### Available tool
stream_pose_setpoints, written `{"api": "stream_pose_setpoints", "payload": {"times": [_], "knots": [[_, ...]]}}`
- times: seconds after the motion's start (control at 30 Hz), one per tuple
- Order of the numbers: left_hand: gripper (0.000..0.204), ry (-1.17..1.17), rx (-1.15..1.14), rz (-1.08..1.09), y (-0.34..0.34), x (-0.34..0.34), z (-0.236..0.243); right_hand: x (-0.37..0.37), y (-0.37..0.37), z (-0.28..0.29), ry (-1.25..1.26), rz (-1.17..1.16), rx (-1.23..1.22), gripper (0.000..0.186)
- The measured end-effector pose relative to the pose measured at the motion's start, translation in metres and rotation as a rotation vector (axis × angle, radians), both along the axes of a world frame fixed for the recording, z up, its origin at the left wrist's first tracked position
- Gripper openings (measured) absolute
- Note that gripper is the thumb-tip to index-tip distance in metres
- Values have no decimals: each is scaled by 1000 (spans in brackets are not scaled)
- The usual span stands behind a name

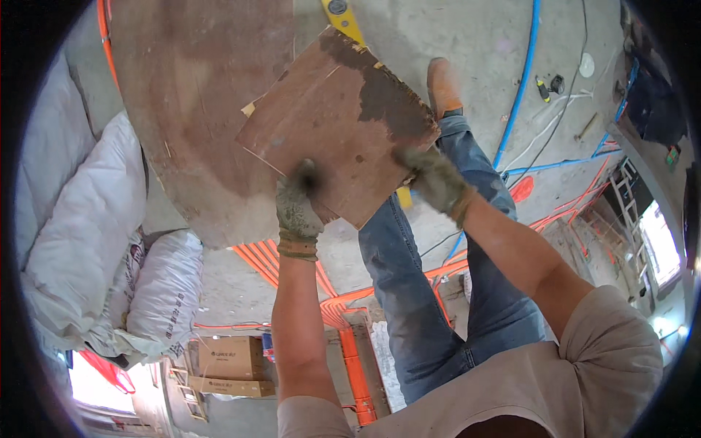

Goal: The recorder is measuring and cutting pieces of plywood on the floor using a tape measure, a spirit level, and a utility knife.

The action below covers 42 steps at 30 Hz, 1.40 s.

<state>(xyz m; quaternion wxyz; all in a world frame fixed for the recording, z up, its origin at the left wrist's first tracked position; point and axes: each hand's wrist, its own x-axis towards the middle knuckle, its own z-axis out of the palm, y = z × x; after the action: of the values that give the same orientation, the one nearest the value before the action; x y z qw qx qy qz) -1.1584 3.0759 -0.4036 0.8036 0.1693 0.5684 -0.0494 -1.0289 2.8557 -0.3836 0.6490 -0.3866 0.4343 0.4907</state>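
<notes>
A squarish piece of brown plywood point(332, 135) with a dark stain and chipped edges is held up in front of me, turned at an angle. My left hand point(299, 212), in a grey-green work glove, grips its near left edge with the thumb on top. My right hand point(438, 182), gloved too, holds the right edge; its fingers are partly hidden and a little blurred. A larger brown wooden sheet point(182, 109) lies behind and to the left. Past the plywood's far edge shows a yellow spirit level point(345, 20), its middle covered by the plywood.
Stuffed white sacks point(91, 219) are piled at the left. Orange conduits point(354, 365) and a blue pipe point(517, 87) run across the concrete floor. Cardboard boxes point(230, 358) stand at the lower left. A yellow-and-black tool point(542, 89) and cables lie at the right.
</notes>
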Motion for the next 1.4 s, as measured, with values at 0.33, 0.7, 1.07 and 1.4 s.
{"api": "stream_pose_setpoints", "payload": {"times": [0.33, 0.7, 1.07, 1.4], "knots": [[53, 10, -34, -227, -39, 37, 47, 53, -58, 18, -380, 371, -133, 52], [48, 57, 71, -307, -96, 93, 114, 46, -132, 65, -244, 146, -230, 48], [45, -73, -22, -712, -131, 127, 109, 108, -209, 101, 4, 86, -163, 35], [40, -66, 19, -550, -134, 151, 95, 104, -218, 69, -21, -190, -185, 43]]}}
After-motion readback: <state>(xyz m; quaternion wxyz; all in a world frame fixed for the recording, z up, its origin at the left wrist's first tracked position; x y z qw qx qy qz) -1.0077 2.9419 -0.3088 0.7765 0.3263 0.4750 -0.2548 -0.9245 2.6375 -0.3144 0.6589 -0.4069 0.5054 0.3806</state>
